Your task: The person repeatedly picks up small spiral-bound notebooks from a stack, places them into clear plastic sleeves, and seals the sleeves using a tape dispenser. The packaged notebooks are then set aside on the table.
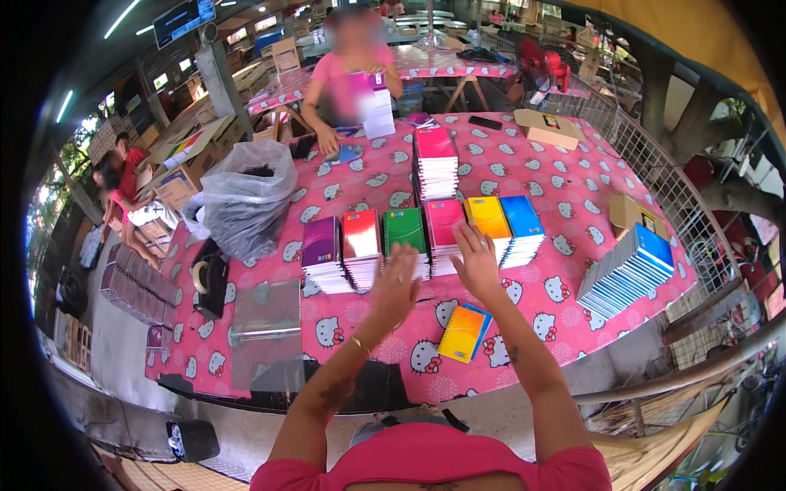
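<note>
A row of spiral notebook stacks stands before me: purple, red, green, pink, yellow and blue. My left hand, a thin bracelet at its wrist, is at the front of the green stack with fingers stretched out. My right hand reaches to the pink and yellow stacks, its fingers also extended and partly covering both. Neither hand holds anything that I can see. Near my right forearm lies a yellow notebook on top of a blue one.
Behind the row rises a taller pink stack. Blue notebooks lean at the right, near a cardboard box. A plastic bag and tape dispenser stand left. Across the patterned table, a person handles notebooks.
</note>
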`<state>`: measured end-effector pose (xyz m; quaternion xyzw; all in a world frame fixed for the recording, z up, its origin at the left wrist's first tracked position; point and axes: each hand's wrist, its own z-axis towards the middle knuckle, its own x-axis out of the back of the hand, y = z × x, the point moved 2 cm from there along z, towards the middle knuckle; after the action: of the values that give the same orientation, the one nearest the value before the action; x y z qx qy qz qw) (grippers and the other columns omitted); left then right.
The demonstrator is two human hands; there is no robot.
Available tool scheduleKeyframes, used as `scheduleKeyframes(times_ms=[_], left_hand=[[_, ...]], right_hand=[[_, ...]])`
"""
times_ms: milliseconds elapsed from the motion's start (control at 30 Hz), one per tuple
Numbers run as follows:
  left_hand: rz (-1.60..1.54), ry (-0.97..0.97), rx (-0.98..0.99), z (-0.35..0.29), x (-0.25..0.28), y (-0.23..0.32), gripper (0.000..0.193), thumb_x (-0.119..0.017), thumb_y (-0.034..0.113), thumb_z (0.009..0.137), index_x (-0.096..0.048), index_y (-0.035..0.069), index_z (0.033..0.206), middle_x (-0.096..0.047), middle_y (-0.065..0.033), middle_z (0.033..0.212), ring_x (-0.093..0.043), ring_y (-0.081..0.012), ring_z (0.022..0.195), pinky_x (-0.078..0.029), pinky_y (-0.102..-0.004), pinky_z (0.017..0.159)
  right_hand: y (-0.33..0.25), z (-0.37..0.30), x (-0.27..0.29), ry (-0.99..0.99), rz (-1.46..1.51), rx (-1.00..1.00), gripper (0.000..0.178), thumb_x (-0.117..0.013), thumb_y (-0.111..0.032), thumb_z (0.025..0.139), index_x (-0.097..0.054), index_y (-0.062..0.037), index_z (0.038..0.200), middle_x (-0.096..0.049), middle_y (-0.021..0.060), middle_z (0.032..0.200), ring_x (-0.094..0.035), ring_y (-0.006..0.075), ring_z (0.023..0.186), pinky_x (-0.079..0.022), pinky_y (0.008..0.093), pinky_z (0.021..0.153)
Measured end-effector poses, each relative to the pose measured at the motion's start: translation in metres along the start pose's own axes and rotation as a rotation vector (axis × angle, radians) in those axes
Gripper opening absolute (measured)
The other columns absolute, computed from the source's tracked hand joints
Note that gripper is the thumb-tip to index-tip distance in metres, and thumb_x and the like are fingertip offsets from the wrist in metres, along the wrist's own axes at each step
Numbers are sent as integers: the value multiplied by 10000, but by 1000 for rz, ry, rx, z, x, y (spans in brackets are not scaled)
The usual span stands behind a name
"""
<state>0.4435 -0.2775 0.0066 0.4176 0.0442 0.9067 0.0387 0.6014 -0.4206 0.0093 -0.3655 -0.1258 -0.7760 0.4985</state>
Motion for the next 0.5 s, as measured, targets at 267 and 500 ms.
scheduleKeyframes(times_ms=[267, 500], left_hand=[[47, 167, -100, 17, 58, -27, 352, -606, 48, 814, -644, 21, 1163, -682, -136, 1074, -665, -259, 974, -486, -443, 919], [-154, -465, 98, 12, 34, 61, 277, -624, 297, 899, -636, 20, 906, -658, -178, 884, -663, -299, 804, -520, -423, 679]], right_hand=[[-62, -92, 51, -167, -24, 131, 335, -710, -240, 820, -674, -169, 1145, -611, 23, 1069, -608, 214, 1008, -438, 466, 892], [-18, -141, 21, -199, 715, -502, 278, -653, -59, 833, -645, -57, 1110, -646, 155, 1052, -584, 358, 1089, -438, 492, 914]])
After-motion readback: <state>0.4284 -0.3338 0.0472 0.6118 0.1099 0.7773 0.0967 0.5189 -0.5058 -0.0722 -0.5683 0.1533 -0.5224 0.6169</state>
